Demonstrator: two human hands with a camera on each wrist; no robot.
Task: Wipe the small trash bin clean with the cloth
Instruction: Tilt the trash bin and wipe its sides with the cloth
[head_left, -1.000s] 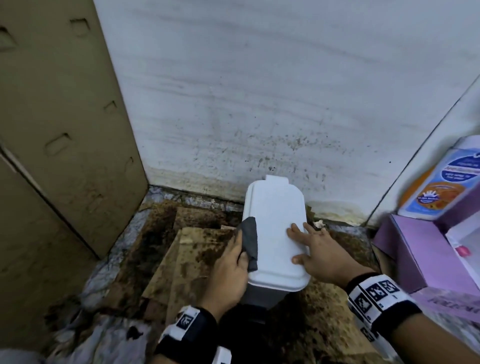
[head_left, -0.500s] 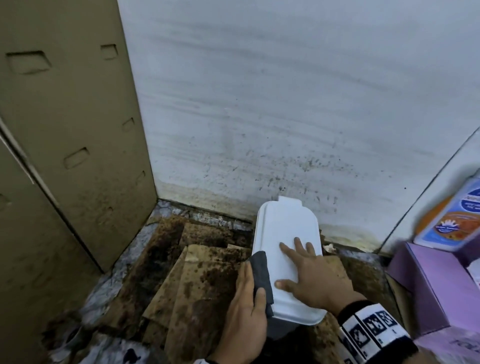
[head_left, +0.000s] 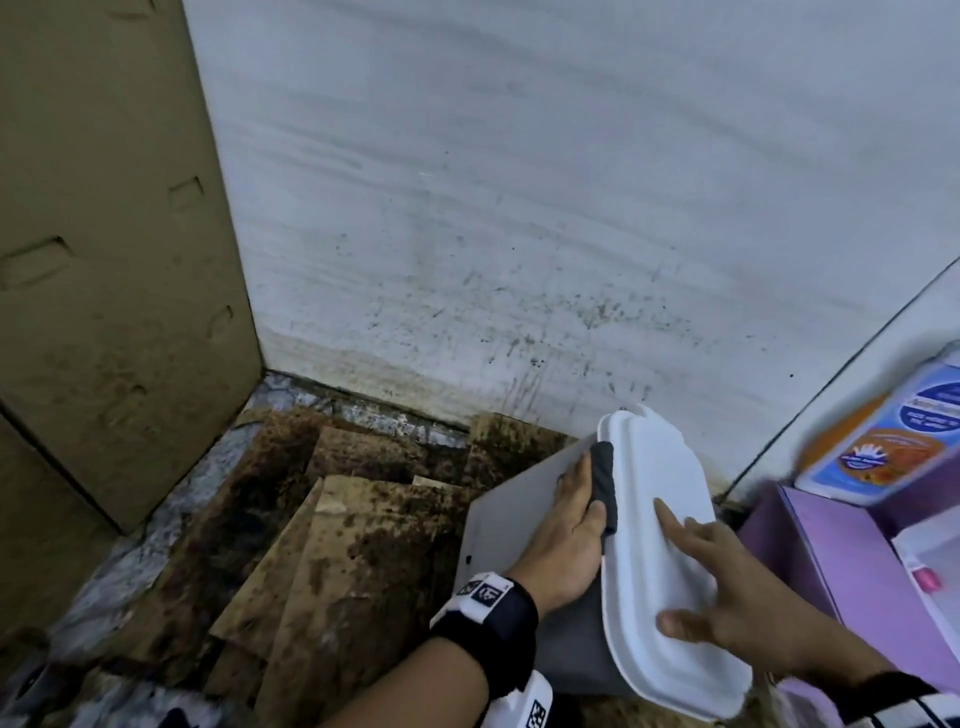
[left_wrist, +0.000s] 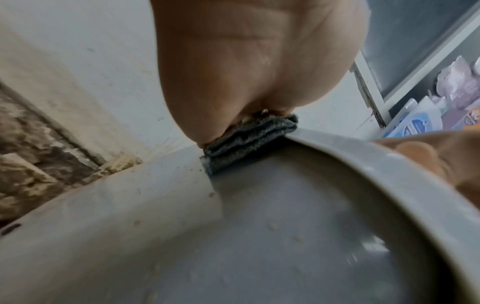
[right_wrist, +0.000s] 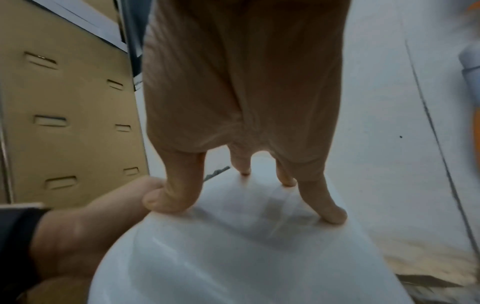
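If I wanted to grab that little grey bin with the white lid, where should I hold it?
Probably by its flat grey side wall, coming from the left. The small grey plastic bin is tipped, and the smooth white lid offers only a thin rim.

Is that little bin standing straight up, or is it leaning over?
Leaning. In the head view the trash bin tilts, its white lid shut and angled toward the right hand, grey side exposed beside the left hand.

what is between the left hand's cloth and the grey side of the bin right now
Nothing visible. The left hand presses the folded dark grey cloth straight onto the small grey plastic trash bin, just under its white lid, which the right hand steadies.
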